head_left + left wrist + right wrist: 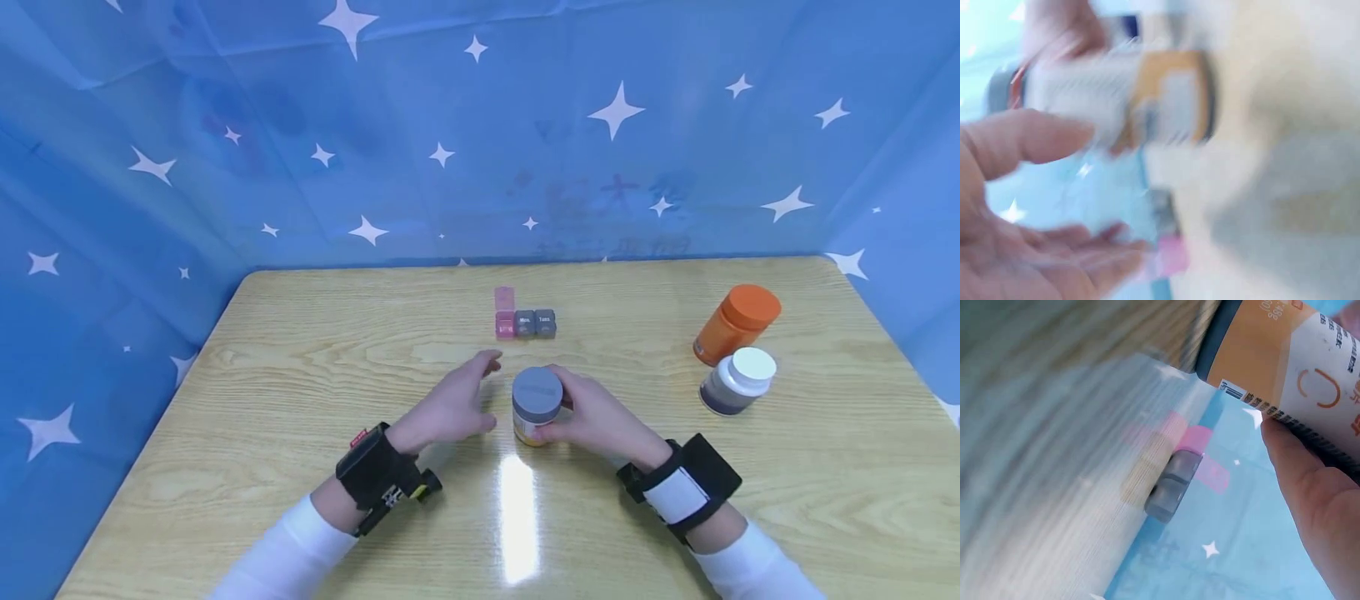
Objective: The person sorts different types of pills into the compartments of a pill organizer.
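Observation:
My right hand (596,417) grips a pill bottle (537,405) with a grey lid, fingers and thumb around its right side. Its white and orange label (1316,369) shows in the right wrist view. Just left of the bottle, my left hand (455,402) holds nothing, thumb and fingers spread apart towards it. The left wrist view is blurred, with the left thumb overlapping the bottle (1104,94). Beyond both hands lies a small pill organizer (525,324) with one pink compartment and two grey ones. The pink lid (505,298) stands open; the grey lids are down.
An orange bottle (737,323) and a white-lidded bottle (738,381) stand close together on the right of the wooden table (315,350). A blue cloth (450,108) with white stars hangs behind the table and along its sides.

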Tool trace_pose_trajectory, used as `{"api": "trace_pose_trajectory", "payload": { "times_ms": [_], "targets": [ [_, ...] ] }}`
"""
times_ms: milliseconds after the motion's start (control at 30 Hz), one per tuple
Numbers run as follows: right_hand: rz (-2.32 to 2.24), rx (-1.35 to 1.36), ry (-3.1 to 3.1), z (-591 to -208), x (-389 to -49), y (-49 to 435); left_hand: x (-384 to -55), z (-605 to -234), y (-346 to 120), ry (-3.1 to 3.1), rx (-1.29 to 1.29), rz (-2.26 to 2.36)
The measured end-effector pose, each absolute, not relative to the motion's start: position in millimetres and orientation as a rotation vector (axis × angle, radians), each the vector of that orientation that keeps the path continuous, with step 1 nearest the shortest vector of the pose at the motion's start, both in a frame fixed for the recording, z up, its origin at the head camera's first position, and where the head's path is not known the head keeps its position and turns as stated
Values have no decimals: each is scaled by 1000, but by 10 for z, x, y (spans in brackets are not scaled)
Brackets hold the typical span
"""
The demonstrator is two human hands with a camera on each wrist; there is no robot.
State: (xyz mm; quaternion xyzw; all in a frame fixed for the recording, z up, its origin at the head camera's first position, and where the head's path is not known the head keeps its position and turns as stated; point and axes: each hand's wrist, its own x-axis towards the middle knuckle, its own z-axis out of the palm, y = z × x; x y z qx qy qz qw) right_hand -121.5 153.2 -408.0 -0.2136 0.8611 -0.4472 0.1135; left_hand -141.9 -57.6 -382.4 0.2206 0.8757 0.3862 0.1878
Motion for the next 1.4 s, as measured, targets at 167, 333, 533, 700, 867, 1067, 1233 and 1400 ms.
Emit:
{"api": "trace_pose_trajectory", "payload": {
  "times_ms": [167, 333, 533, 700, 867, 1067, 1233, 1400],
  "targets": [
    [-1300, -629, 2518, -4072, -1226, 1541, -1630, -3633, -674, 2110, 954, 1298],
    [-1302, -658, 2523, -4090, -1239, 1536, -1812, -3667, -554, 1768, 1148, 1279],
    [-1268, -694, 2528, -4101, -1230, 1509, -1879, -3760, -456, 1656, 1210, 1246],
    [-1239, -710, 2551, -4075, -1227, 1509, -1777, -3754, -436, 1867, 1137, 1281],
    [-1241, -772, 2574, -4073, -1231, 1516, -1545, -3760, -328, 2287, 1048, 1280],
    [-1208, -783, 2611, -4071, -1223, 1527, -1348, -3756, -225, 2607, 920, 1175],
    [-1240, -778, 2574, -4063, -1213, 1542, -1368, -3620, -321, 2564, 1187, 904],
    [-1241, -743, 2549, -4050, -1195, 1562, -1378, -3402, -360, 2461, 1598, 468]
  ]
}}
